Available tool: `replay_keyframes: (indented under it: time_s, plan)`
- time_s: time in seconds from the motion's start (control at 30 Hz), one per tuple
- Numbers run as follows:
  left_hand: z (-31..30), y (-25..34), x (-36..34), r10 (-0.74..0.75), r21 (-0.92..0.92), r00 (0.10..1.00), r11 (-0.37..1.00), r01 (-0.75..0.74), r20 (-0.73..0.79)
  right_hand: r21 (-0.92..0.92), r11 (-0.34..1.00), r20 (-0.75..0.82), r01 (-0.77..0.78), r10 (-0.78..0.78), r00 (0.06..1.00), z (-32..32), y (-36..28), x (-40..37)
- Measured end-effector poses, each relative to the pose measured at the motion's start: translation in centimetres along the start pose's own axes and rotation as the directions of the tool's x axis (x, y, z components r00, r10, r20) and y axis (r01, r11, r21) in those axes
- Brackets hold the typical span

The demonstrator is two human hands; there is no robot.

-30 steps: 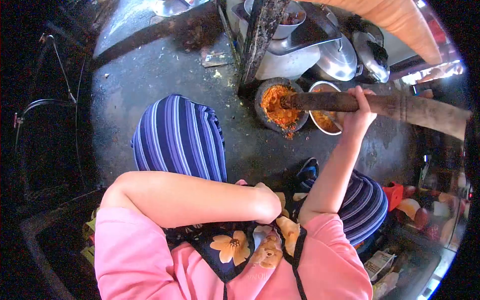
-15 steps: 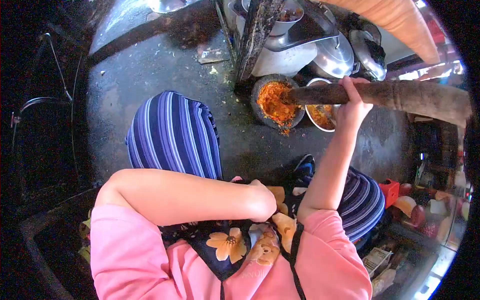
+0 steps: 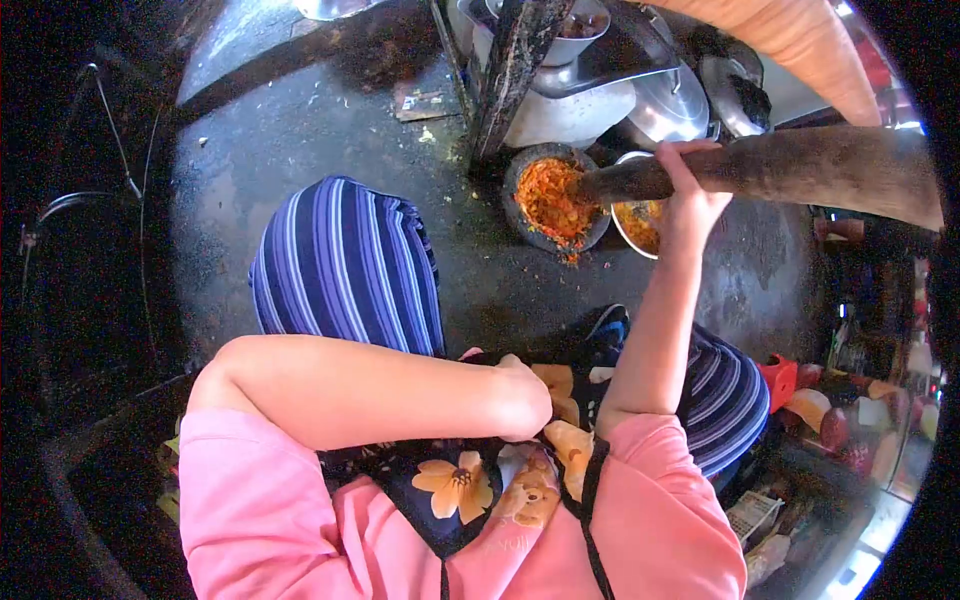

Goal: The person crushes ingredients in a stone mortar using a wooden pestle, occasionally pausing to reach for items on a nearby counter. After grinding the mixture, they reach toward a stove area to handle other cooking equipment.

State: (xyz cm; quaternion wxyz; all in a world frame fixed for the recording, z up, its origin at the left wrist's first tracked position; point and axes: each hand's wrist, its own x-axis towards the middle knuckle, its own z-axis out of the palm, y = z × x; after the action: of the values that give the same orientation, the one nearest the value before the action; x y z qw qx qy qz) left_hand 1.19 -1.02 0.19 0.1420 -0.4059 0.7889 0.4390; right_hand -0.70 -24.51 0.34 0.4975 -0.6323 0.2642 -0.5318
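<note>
My right hand (image 3: 692,190) is wrapped round a thick wooden pestle (image 3: 800,170). The pestle's narrow end rests in a dark stone mortar (image 3: 513,205) on the floor, against an orange-red mash (image 3: 552,195). Beside the mortar, partly behind my right hand and the pestle, sits a white-rimmed bowl (image 3: 622,233) with orange-yellow food. My left arm is bent across my lap, and my left hand (image 3: 520,395) lies near the flowered apron (image 3: 455,485); its fingers are mostly hidden.
Metal pots and lids (image 3: 668,105) stand beyond the mortar, next to a dark wooden post (image 3: 510,75). A flat scrap (image 3: 428,103) lies on the dark floor (image 3: 320,130). A red object (image 3: 779,380) and a white basket (image 3: 753,517) are at the right.
My right hand and the pestle have shifted slightly left and upward in view, with the pestle's upper part now higher. My left hand has barely moved.
</note>
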Motion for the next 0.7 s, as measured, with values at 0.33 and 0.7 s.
replay_keyframes:
  time_s: [0.33, 0.7]
  plan:
    - [0.0, 0.4, -0.4, -0.007, 0.015, 1.000, 1.000, 0.007, 0.009, -0.071, 0.996, -0.079, -0.050, 0.045, 0.996, 0.8, 7.7, -3.3]
    - [-0.2, 0.2, -0.3, -0.038, 0.000, 0.997, 0.999, 0.038, 0.068, -0.215, 0.957, -0.112, -0.194, 0.173, 0.979, 0.5, 12.7, -6.2]
